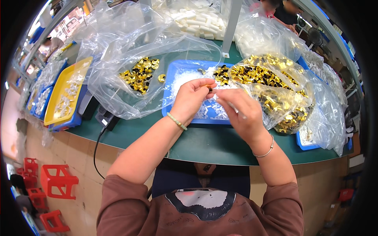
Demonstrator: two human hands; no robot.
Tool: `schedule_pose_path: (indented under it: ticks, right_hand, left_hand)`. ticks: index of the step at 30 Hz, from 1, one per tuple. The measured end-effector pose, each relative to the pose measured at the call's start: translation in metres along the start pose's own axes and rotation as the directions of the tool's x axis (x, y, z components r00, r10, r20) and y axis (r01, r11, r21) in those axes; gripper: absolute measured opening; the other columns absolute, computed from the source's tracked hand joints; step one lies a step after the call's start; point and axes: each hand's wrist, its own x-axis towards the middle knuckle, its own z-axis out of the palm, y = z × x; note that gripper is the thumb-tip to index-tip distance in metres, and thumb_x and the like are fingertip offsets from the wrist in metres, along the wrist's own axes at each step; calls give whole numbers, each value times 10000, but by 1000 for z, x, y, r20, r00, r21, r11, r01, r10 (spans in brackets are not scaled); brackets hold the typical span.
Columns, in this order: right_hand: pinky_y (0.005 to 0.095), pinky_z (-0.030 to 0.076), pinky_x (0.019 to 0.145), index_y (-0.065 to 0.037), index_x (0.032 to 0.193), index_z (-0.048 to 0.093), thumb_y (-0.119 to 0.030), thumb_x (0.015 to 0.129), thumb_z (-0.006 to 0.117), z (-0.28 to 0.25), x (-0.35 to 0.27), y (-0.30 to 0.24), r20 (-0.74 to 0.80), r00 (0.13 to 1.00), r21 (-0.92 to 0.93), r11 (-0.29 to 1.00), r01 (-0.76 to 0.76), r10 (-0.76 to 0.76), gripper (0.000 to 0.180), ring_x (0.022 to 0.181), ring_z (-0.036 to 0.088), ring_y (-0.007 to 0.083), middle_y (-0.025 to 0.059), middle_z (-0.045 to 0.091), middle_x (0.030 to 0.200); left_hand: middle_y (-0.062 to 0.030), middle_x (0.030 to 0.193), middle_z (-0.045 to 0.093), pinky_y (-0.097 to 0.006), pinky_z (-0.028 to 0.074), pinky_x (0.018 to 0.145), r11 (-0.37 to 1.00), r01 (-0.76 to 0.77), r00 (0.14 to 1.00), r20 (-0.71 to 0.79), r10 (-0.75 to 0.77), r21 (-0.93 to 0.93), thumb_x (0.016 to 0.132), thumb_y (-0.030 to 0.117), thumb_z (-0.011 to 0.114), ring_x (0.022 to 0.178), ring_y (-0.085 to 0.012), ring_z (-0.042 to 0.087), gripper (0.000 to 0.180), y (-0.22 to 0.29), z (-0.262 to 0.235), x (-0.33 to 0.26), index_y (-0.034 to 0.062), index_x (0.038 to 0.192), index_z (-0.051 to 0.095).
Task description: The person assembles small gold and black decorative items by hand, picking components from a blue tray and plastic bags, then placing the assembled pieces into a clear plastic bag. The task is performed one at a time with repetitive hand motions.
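My left hand (pixel 189 98) is closed in a pinch on a small gold-and-dark piece (pixel 210 89), mostly covered by the fingertips. My right hand (pixel 243 112) comes in from the other side, thumb and forefinger pinched together at that same piece. Something thin and pale shows by its curled fingers, too small to name. Both hands are held above a blue tray (pixel 170 84) with many small white pieces (pixel 206 110) in it. At the tray's back right corner lie loose shiny gold pieces (pixel 221 74), dark on one face.
A clear bag (pixel 271 98) full of gold pieces stands right of the tray. Left of it, another open plastic bag (pixel 106 84) holds a gold heap (pixel 141 74). A yellow tray (pixel 53 106), a black device (pixel 106 118) with a cable, and a metal post (pixel 231 29) surround the work spot.
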Motion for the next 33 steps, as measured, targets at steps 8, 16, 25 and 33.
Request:
schedule_pose_path:
  ticks: [8, 16, 25, 33]
  right_hand:
    - [329, 517, 661, -22, 960, 677, -33, 835, 716, 4, -3, 15, -57, 966, 160, 957, -242, 254, 132, 757, 661, 274, 119, 686, 862]
    - [330, 516, 661, -22, 955, 670, -35, 838, 712, 4, -4, 17, -20, 969, 136, 960, -243, 248, 125, 752, 654, 278, 116, 686, 865]
    - [334, 515, 650, -13, 944, 664, -26, 838, 706, 6, -4, 17, -29, 966, 114, 961, -252, 257, 115, 736, 648, 275, 114, 679, 853]
    - [287, 524, 708, -15, 966, 675, -38, 867, 693, -4, -3, 14, -101, 944, 184, 938, -293, 315, 104, 785, 667, 206, 105, 693, 887]
  left_hand:
    - [-147, 1145, 643, -297, 513, 953, 969, 73, 993, 104, -49, -238, 978, 120, 519, 1056, -183, 631, 288, 3, -5, 3, -79, 1161, 618]
    - [-150, 1153, 637, -311, 515, 965, 975, 66, 994, 105, -45, -214, 974, 105, 513, 1064, -189, 628, 294, 2, -4, 2, -92, 1171, 609]
    - [-171, 1158, 633, -309, 517, 975, 981, 61, 994, 97, -43, -183, 961, 66, 487, 1056, -210, 638, 309, 2, -2, -1, -114, 1192, 586]
    - [-165, 1188, 629, -322, 495, 1006, 983, 4, 997, 81, 11, -185, 955, 29, 474, 1084, -217, 625, 306, 2, -4, 0, -104, 1206, 589]
